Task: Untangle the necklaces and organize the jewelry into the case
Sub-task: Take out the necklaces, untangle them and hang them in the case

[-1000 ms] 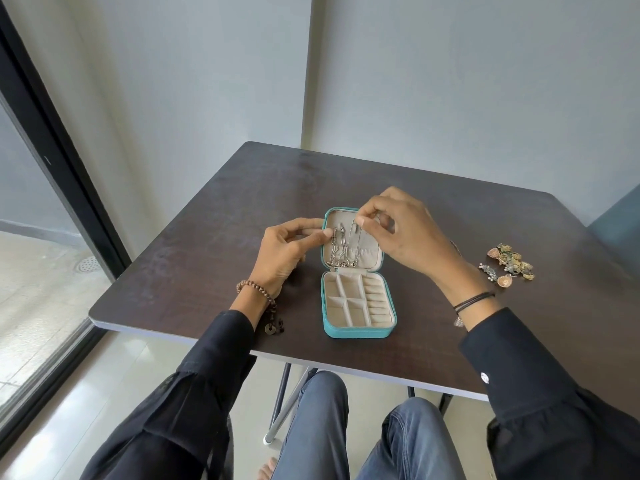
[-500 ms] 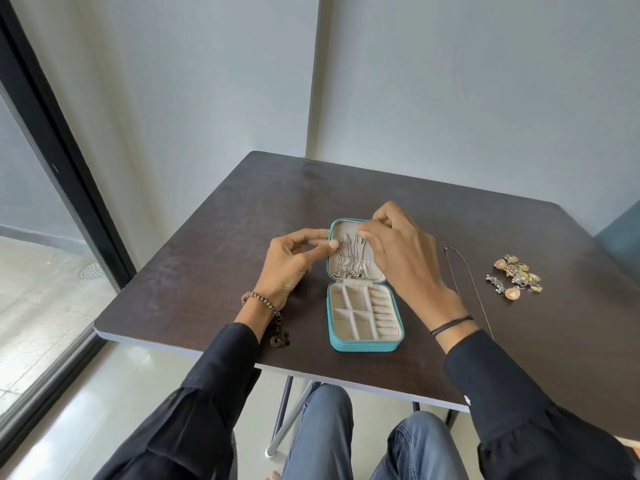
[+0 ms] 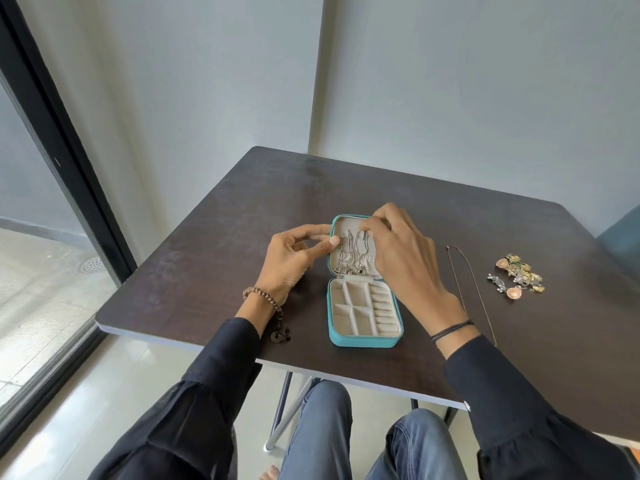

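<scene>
A teal jewelry case (image 3: 363,339) lies open on the dark table (image 3: 214,271), its cream compartments bare. Several silver necklaces (image 3: 349,254) hang inside its raised lid. My left hand (image 3: 294,261) holds the lid's left edge between thumb and fingers. My right hand (image 3: 398,258) reaches over the lid's top right, fingertips curled at the upper end of a chain; the pinch itself is partly hidden. One thin dark necklace (image 3: 467,289) lies stretched out on the table right of my right wrist.
A heap of gold, silver and pink earrings (image 3: 519,277) sits at the table's right. A beaded bracelet hangs on my left wrist (image 3: 263,297). A wall corner stands behind the table, a glass door at the left, and my knees show under the near edge.
My right hand has dropped from above the lid down onto its top right corner. The thin dark necklace on the table has come into view. The left hand has stayed at the lid's edge.
</scene>
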The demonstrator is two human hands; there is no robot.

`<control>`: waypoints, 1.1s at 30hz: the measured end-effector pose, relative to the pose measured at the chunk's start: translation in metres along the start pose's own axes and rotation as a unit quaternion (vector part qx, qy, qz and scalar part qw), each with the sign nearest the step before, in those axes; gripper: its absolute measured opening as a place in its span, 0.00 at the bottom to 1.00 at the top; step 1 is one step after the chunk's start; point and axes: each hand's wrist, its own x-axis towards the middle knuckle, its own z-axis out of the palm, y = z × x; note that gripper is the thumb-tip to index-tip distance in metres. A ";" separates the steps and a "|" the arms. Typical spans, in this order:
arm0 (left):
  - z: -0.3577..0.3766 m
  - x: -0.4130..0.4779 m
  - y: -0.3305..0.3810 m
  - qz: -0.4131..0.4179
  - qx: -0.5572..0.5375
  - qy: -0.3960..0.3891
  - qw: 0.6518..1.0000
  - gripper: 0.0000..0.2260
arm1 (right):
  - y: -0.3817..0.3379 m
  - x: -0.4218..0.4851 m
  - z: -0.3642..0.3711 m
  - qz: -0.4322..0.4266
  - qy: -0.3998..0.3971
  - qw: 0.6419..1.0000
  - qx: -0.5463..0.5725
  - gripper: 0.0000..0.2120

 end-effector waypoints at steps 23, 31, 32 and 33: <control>0.001 0.002 -0.002 0.008 -0.003 0.021 1.000 0.12 | -0.003 -0.023 -0.007 0.110 -0.017 0.986 0.123 0.11; 0.001 0.003 -0.004 -0.013 0.000 0.040 0.999 0.11 | -0.001 -0.035 -0.008 0.129 -0.045 0.979 0.148 0.14; 0.002 0.004 -0.005 -0.015 0.008 0.044 0.999 0.11 | -0.001 -0.037 -0.008 0.132 -0.052 0.979 0.149 0.13; 0.003 0.004 -0.005 -0.015 0.019 0.047 0.999 0.11 | 0.000 -0.039 -0.009 0.132 -0.059 0.978 0.151 0.12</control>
